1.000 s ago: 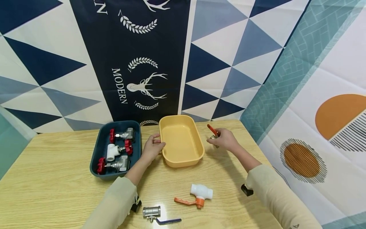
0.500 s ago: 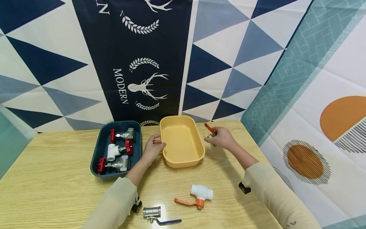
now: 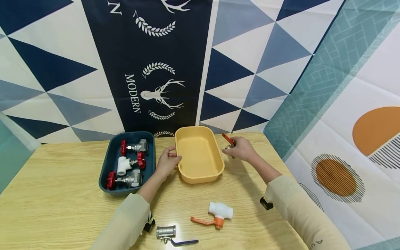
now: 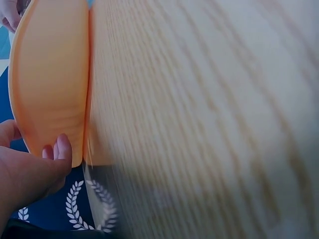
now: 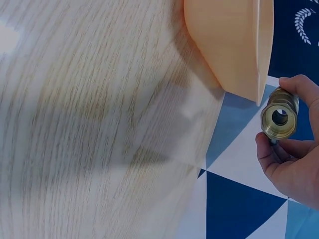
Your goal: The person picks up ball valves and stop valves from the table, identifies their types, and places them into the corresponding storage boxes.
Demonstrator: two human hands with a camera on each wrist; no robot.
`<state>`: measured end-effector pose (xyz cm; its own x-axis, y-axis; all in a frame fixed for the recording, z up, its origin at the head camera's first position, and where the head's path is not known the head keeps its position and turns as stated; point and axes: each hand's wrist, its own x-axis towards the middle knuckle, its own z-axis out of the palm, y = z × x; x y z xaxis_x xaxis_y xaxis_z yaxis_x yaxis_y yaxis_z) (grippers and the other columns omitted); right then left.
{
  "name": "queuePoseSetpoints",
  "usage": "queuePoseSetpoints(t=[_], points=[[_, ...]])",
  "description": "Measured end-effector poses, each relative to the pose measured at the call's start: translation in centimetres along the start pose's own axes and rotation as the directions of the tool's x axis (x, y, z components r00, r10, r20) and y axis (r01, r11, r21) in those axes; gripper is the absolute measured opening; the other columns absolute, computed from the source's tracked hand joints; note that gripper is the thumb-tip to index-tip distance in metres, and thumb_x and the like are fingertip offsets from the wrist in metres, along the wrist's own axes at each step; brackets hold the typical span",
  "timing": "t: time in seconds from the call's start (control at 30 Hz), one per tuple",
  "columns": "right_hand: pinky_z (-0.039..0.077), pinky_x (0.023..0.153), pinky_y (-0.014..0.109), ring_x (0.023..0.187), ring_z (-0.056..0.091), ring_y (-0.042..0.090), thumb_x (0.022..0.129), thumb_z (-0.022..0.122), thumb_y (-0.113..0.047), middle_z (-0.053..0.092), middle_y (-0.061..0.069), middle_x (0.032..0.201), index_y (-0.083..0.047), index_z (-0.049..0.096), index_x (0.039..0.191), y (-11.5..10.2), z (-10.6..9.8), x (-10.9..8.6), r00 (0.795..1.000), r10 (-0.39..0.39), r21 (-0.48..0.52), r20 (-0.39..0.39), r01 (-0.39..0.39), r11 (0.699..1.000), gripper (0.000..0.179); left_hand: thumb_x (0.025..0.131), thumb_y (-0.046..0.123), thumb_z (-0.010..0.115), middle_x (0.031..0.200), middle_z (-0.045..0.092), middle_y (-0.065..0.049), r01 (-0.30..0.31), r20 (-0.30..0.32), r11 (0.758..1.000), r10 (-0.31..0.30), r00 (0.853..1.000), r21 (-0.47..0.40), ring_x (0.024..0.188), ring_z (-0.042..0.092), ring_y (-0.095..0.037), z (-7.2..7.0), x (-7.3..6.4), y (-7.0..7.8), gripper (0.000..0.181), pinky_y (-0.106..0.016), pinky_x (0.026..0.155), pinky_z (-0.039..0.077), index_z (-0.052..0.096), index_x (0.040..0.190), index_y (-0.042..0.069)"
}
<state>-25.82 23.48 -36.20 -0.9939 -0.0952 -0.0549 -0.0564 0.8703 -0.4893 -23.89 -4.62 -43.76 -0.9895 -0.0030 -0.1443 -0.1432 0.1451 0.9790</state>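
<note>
A yellow plastic bin [image 3: 200, 152] stands near the table's back edge. My left hand [image 3: 166, 163] grips its left side, thumb at the rim and fingers along the outer wall; the left wrist view shows this hand [image 4: 35, 167] at the bin's side. To the right of the bin, my right hand [image 3: 245, 151] holds a brass ball valve [image 5: 280, 119] above the table. The valve's orange-red lever [image 3: 227, 139] points up and to the left. In the right wrist view the thumb and fingers pinch its body from both sides, and its threaded open end faces the camera.
Left of the yellow bin, a dark blue bin [image 3: 103, 173] holds several valves with red handwheels. Nearer on the table [image 3: 62, 194] lie a white plastic ball valve [image 3: 221, 210] with an orange lever and a metal ball valve [image 3: 166, 231] with a blue lever. A patterned cloth hangs behind.
My right hand has moved slightly left with the brass ball valve, closer to the yellow bin. My left hand has stayed on the bin's side.
</note>
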Motion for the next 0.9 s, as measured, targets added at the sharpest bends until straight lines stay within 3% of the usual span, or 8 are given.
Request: queuePoseSetpoints(t=[0.23,0.57,0.9], points=[[0.038,0.055,0.027,0.062,0.047,0.018,0.077,0.072,-0.035,0.054,0.003,0.069,-0.007,0.061,0.095,-0.6,0.1,0.3,1.0,-0.012,-0.009,0.005,0.012,1.0,0.035,0.088,0.012,0.061,0.113,0.05,-0.014,0.006,-0.006,1.0,-0.006,1.0,-0.01,0.102,0.057,-0.025,-0.1,-0.1,0.2,0.054,-0.024,0.072,0.05,0.04,0.138,0.01],[0.037,0.054,0.027,0.061,0.047,0.017,0.076,0.073,-0.031,0.055,0.004,0.071,-0.007,0.061,0.113,-1.2,0.1,0.6,0.997,-0.075,0.016,0.003,0.075,0.997,0.046,0.088,0.012,0.061,0.114,0.051,-0.015,0.003,-0.007,1.0,-0.003,1.0,-0.006,0.103,0.057,-0.026,0.0,-0.1,0.2,0.054,-0.024,0.072,0.05,0.04,0.138,0.01],[0.038,0.056,0.027,0.063,0.047,0.017,0.076,0.073,-0.03,0.055,0.004,0.071,-0.006,0.061,0.116,-1.9,0.3,1.0,0.994,-0.113,0.034,0.002,0.113,0.993,0.049,0.088,0.011,0.061,0.112,0.051,-0.014,0.011,-0.01,0.999,-0.011,1.0,-0.03,0.099,0.057,-0.024,0.0,0.1,0.1,0.053,-0.024,0.07,0.05,0.041,0.137,0.01]])
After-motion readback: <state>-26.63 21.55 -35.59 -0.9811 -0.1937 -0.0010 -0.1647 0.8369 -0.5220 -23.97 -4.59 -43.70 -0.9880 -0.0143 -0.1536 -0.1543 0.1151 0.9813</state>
